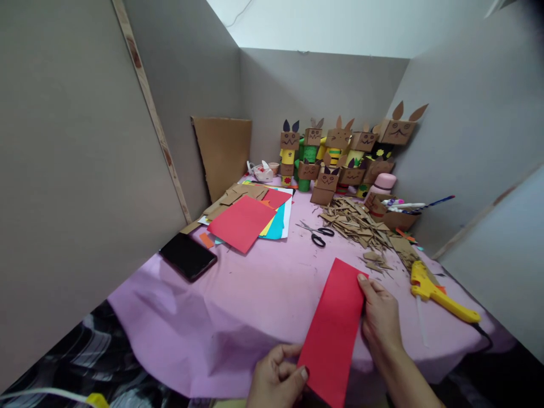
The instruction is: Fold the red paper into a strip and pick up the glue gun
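Over the near edge of the table I hold a long strip of red paper (334,331), tilted with its top leaning away from me. My left hand (278,377) pinches its lower left edge between thumb and fingers. On the upper right edge, my right hand (382,311) grips it, thumb in front and the other fingers behind. Beyond the strip lie black-handled scissors (317,232) with their blades spread apart. A yellow hot glue gun (442,294) rests to the right of my right hand.
Coloured sheets (244,224) and cardboard pieces are stacked at left, near a black phone (188,256). Cardboard scraps (357,224) spread at right, beside a box of pens (399,218). Several cardboard animal figures (327,181) stand at the back. Grey panels (323,85) enclose the pink-covered table (263,289).
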Demonstrator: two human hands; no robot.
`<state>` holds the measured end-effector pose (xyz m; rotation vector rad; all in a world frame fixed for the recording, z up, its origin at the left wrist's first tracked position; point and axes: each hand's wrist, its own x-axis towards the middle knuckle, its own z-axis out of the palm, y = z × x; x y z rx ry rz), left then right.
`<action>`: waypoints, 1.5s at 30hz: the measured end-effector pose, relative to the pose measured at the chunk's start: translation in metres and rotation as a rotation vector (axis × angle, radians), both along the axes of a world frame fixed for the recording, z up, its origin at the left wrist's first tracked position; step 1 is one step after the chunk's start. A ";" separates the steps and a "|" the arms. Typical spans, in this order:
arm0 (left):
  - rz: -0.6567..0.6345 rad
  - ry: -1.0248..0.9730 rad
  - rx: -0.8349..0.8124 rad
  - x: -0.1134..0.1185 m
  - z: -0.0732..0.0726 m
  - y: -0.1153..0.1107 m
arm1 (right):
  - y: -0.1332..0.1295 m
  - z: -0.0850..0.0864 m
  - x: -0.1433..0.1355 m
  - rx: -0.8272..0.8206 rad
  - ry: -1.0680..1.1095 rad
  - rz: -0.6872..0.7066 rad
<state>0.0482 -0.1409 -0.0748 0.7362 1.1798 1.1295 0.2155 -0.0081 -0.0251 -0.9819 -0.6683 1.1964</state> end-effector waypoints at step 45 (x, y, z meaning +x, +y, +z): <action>-0.003 -0.031 0.011 0.000 0.010 -0.004 | 0.004 -0.004 0.002 0.004 -0.007 0.005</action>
